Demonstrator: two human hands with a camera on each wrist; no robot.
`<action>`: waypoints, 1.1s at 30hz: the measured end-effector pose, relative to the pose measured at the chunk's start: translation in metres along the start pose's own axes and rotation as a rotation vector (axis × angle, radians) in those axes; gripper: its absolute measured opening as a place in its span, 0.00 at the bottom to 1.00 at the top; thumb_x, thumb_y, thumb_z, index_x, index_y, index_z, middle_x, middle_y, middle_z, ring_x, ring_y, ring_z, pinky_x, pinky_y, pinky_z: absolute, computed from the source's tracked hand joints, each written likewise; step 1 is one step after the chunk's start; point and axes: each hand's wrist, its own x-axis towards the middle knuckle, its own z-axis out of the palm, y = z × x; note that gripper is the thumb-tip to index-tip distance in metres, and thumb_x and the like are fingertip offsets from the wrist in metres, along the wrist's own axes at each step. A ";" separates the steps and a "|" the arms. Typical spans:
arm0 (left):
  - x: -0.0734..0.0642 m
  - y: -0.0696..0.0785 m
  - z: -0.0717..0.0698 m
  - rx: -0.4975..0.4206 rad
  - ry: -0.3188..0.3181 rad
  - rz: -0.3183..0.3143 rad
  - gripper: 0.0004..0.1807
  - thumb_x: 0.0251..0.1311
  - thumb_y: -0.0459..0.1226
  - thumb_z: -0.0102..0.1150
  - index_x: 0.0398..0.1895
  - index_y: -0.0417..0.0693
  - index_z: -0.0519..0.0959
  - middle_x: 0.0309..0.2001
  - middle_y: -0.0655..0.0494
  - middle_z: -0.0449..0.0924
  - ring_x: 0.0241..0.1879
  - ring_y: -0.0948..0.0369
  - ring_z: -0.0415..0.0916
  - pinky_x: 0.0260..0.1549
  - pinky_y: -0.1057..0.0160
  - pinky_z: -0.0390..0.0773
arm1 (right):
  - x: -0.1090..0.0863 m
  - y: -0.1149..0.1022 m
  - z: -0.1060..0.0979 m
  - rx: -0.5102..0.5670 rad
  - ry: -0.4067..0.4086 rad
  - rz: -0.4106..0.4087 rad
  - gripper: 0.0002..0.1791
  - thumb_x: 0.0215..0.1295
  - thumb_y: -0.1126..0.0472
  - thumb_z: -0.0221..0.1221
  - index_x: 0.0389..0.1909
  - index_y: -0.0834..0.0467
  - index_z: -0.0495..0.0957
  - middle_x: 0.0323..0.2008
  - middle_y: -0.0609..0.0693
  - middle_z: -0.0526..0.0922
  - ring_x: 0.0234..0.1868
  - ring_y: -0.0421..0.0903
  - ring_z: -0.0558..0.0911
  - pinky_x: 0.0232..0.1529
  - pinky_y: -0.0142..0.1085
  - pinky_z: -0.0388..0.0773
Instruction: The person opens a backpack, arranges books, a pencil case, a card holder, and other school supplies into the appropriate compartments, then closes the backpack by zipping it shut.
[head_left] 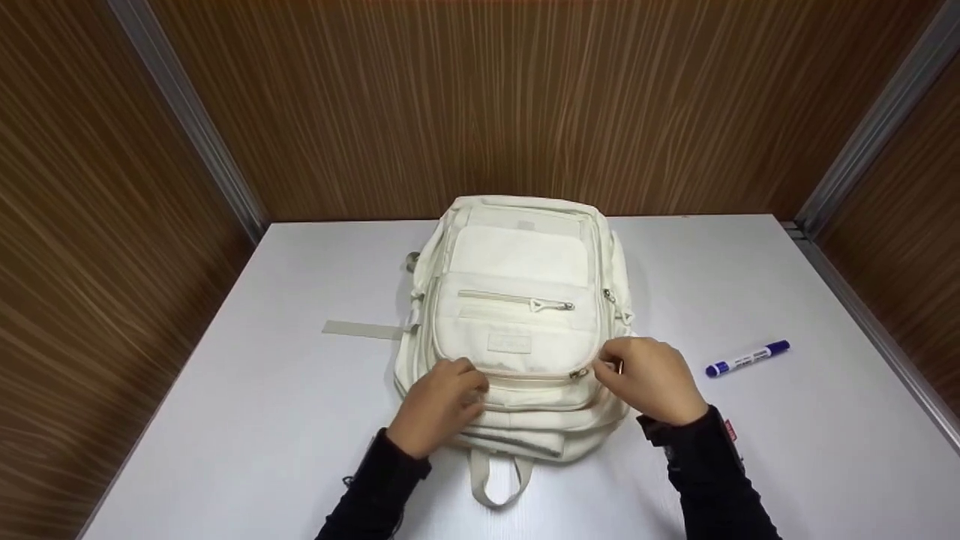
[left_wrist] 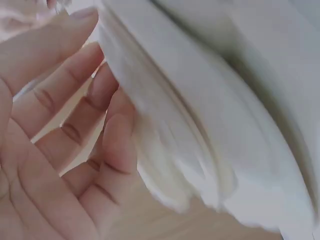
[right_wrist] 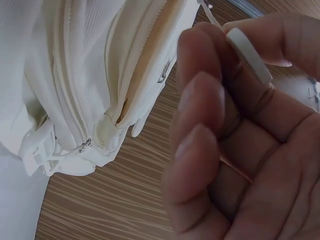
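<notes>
A cream backpack (head_left: 517,322) lies on the white table, its front up and its top loop (head_left: 499,491) toward me. My right hand (head_left: 651,377) is by the lower right corner of the front pocket. Between its thumb and forefinger it pinches a white zipper pull (right_wrist: 250,56). A metal zipper slider (head_left: 578,373) shows just left of that hand. My left hand (head_left: 441,405) rests against the pocket's lower left edge, fingers loosely bent. In the left wrist view, fabric folds (left_wrist: 165,95) hide some of its fingertips. Tan lining (right_wrist: 145,57) shows along a parted zipper in the right wrist view.
A blue-capped marker (head_left: 748,358) lies on the table (head_left: 300,420) to the right of the backpack. A loose strap (head_left: 364,329) sticks out from the bag's left side. Wood-patterned panels (head_left: 480,105) stand behind and at both sides of the table.
</notes>
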 end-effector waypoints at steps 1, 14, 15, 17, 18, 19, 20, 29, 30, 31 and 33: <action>-0.003 -0.005 -0.003 0.002 0.006 -0.012 0.09 0.48 0.34 0.70 0.34 0.50 0.83 0.36 0.59 0.80 0.37 0.58 0.74 0.38 0.62 0.77 | 0.000 0.000 0.000 0.000 0.009 0.003 0.11 0.55 0.63 0.60 0.17 0.48 0.78 0.17 0.39 0.75 0.18 0.37 0.67 0.23 0.33 0.64; -0.007 -0.026 0.007 -0.041 0.031 -0.064 0.10 0.50 0.36 0.71 0.36 0.50 0.81 0.37 0.59 0.77 0.33 0.62 0.81 0.31 0.65 0.78 | 0.002 0.011 -0.003 -0.019 0.062 0.077 0.10 0.57 0.62 0.60 0.17 0.48 0.78 0.17 0.42 0.77 0.17 0.40 0.67 0.21 0.35 0.62; -0.006 -0.025 0.009 -0.032 0.034 -0.053 0.10 0.51 0.37 0.71 0.36 0.50 0.81 0.37 0.59 0.77 0.33 0.62 0.81 0.30 0.65 0.78 | 0.002 0.012 -0.004 -0.028 0.077 0.086 0.10 0.56 0.62 0.60 0.17 0.49 0.78 0.18 0.42 0.77 0.17 0.41 0.67 0.20 0.35 0.62; -0.003 -0.022 0.012 -0.021 0.042 -0.030 0.10 0.52 0.39 0.70 0.36 0.50 0.81 0.37 0.59 0.76 0.32 0.62 0.81 0.29 0.66 0.78 | 0.001 0.015 -0.005 -0.038 0.101 0.107 0.10 0.56 0.62 0.59 0.18 0.49 0.78 0.17 0.43 0.77 0.17 0.42 0.67 0.20 0.36 0.62; -0.002 -0.020 0.014 -0.019 0.044 -0.022 0.10 0.53 0.40 0.69 0.37 0.50 0.81 0.36 0.59 0.76 0.31 0.63 0.80 0.29 0.66 0.78 | 0.000 0.017 -0.005 -0.042 0.111 0.118 0.09 0.56 0.62 0.59 0.18 0.50 0.78 0.17 0.44 0.77 0.17 0.42 0.67 0.20 0.36 0.62; 0.000 -0.018 0.016 -0.021 0.048 -0.017 0.10 0.53 0.40 0.69 0.37 0.50 0.81 0.36 0.59 0.76 0.30 0.63 0.79 0.28 0.66 0.78 | 0.000 0.018 -0.006 -0.043 0.119 0.128 0.09 0.56 0.61 0.59 0.18 0.50 0.78 0.17 0.44 0.77 0.17 0.43 0.68 0.19 0.36 0.62; 0.001 -0.016 0.018 -0.024 0.053 -0.012 0.10 0.54 0.41 0.68 0.37 0.50 0.80 0.36 0.59 0.75 0.29 0.63 0.78 0.27 0.67 0.77 | -0.001 0.018 -0.007 -0.045 0.126 0.135 0.09 0.57 0.61 0.59 0.18 0.51 0.78 0.17 0.44 0.77 0.17 0.43 0.68 0.19 0.36 0.61; 0.008 -0.001 0.032 0.011 0.105 0.040 0.07 0.59 0.40 0.65 0.32 0.49 0.76 0.33 0.59 0.71 0.24 0.65 0.72 0.23 0.69 0.75 | -0.002 0.015 -0.010 -0.029 0.119 0.142 0.10 0.55 0.63 0.58 0.16 0.51 0.75 0.15 0.44 0.72 0.17 0.43 0.66 0.19 0.36 0.59; 0.009 0.001 0.033 0.019 0.106 0.045 0.08 0.58 0.40 0.65 0.31 0.49 0.76 0.33 0.59 0.71 0.24 0.65 0.72 0.23 0.69 0.74 | -0.002 0.014 -0.010 -0.024 0.112 0.138 0.11 0.55 0.63 0.58 0.16 0.51 0.74 0.15 0.44 0.72 0.17 0.43 0.66 0.19 0.35 0.58; 0.010 0.003 0.033 0.029 0.107 0.050 0.08 0.58 0.39 0.65 0.30 0.49 0.75 0.32 0.59 0.71 0.24 0.65 0.72 0.22 0.69 0.74 | -0.002 0.012 -0.009 -0.021 0.105 0.131 0.11 0.55 0.63 0.58 0.15 0.50 0.74 0.14 0.43 0.71 0.17 0.43 0.65 0.19 0.35 0.58; 0.012 0.006 0.035 0.052 0.115 0.058 0.08 0.57 0.39 0.66 0.28 0.49 0.75 0.31 0.60 0.70 0.23 0.66 0.71 0.21 0.70 0.74 | -0.002 0.008 -0.007 -0.015 0.093 0.120 0.11 0.54 0.63 0.58 0.15 0.50 0.73 0.14 0.43 0.70 0.17 0.42 0.65 0.19 0.35 0.58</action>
